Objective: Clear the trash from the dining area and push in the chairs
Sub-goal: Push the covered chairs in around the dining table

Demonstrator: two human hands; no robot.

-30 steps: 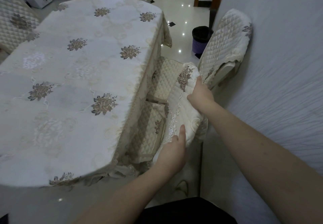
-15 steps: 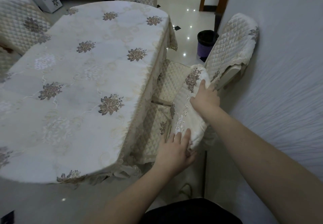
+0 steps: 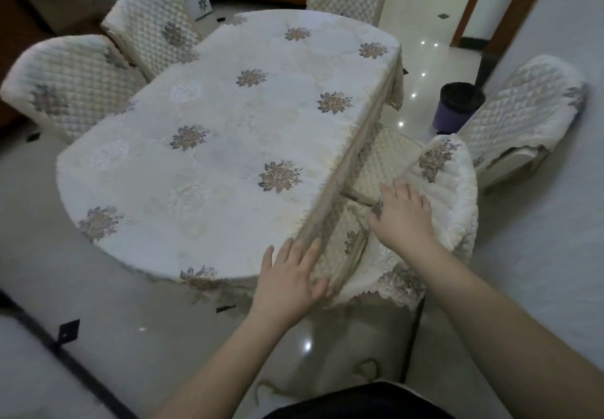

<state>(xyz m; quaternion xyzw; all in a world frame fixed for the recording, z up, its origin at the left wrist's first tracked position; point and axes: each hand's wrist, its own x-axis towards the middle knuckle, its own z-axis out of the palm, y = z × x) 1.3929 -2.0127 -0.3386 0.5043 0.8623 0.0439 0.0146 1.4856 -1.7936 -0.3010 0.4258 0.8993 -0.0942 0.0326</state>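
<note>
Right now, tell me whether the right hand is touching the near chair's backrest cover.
Touching. The head view shows the right hand lying with spread fingers on the near chair's backrest cover, no gap visible.

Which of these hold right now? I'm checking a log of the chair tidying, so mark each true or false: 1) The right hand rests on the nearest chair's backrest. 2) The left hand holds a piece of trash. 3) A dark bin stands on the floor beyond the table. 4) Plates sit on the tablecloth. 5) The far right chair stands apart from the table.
1) True: the right hand lies with spread fingers on the nearest chair backrest.
2) False: the left hand is flat and holds nothing.
3) True: the bin stands there.
4) False: the tablecloth shows only its flower pattern.
5) True: the far right chair stands apart.
</note>
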